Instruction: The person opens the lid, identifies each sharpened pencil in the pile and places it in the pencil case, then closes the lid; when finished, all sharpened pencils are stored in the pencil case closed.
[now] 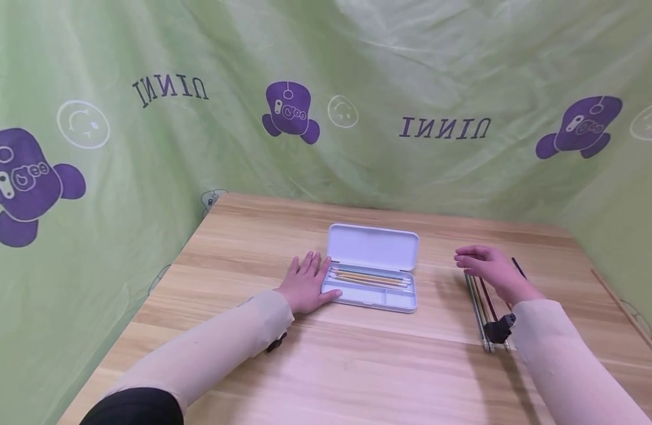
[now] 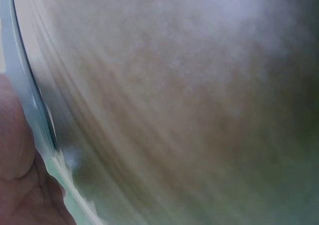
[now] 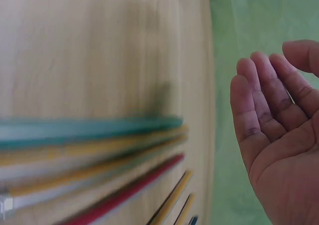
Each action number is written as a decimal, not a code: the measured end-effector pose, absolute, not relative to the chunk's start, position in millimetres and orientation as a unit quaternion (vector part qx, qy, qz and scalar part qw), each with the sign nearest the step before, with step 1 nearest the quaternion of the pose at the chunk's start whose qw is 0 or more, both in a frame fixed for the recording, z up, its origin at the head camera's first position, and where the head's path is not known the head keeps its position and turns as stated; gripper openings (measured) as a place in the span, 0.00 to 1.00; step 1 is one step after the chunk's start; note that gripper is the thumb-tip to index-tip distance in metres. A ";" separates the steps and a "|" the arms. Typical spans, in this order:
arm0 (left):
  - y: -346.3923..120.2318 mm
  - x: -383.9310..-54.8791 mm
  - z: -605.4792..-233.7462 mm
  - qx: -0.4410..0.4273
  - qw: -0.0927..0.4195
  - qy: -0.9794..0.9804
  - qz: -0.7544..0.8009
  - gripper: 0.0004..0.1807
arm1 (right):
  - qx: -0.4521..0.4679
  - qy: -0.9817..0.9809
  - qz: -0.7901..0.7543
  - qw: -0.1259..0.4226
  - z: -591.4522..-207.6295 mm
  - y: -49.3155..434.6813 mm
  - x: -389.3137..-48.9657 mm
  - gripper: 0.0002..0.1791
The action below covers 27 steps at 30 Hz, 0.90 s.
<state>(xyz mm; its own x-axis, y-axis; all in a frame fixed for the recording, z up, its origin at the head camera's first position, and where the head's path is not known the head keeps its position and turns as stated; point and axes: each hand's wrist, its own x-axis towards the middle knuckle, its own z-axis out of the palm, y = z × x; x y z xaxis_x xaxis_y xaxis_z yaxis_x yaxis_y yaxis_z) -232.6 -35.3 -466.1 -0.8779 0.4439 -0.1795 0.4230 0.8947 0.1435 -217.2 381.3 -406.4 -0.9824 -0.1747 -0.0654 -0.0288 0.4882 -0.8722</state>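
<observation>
A pale lavender pencil case [image 1: 357,293] lies with its lid raised, and several pencils [image 1: 369,278] rest in its rear compartment. My left hand [image 1: 304,288] rests against the case's left end, fingers spread and straight, the thumb along its front corner. In the left wrist view, part of that hand [image 2: 17,170] shows beside the blurred case edge [image 2: 30,90]. Farther right, my right hand [image 1: 494,274] hovers palm inward above a row of loose pencils [image 1: 480,304], holding nothing. The right wrist view shows a teal pencil [image 3: 99,129], a red pencil [image 3: 132,190] and several yellowish ones below its slightly bent fingers.
The wooden table [image 1: 326,360] reaches to a green printed curtain [image 1: 209,147] at the back and sides. A dark pencil [image 1: 519,268] sticks out beyond my right hand. A black wrist camera [image 1: 500,329] partly hides the loose pencils.
</observation>
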 end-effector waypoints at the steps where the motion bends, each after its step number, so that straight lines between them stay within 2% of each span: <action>1: -35.5 -232.7 -466.7 0.223 0.104 0.968 0.048 0.51 | -0.055 0.857 -0.509 0.067 -408.8 385.0 -215.8 0.28; 7: -35.2 -231.3 -464.5 0.226 0.105 0.967 0.054 0.51 | -0.027 0.857 -0.513 0.043 -421.0 406.9 -207.7 0.28; 16: -35.5 -229.3 -462.9 0.224 0.103 0.968 0.051 0.50 | 0.021 0.877 -0.477 0.051 -434.2 437.4 -188.9 0.30; 27: -36.5 -232.0 -465.0 0.227 0.107 0.966 0.056 0.51 | 0.064 0.886 -0.458 0.032 -438.8 446.6 -179.9 0.31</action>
<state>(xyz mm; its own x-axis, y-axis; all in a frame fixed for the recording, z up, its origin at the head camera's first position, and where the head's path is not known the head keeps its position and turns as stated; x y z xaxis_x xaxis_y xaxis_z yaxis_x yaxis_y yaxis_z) -232.0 -36.5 -465.0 -0.8741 0.4503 -0.1823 0.4264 0.8909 0.1565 -179.9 446.6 -438.8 -0.9899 0.0837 -0.1146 0.1419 0.5721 -0.8078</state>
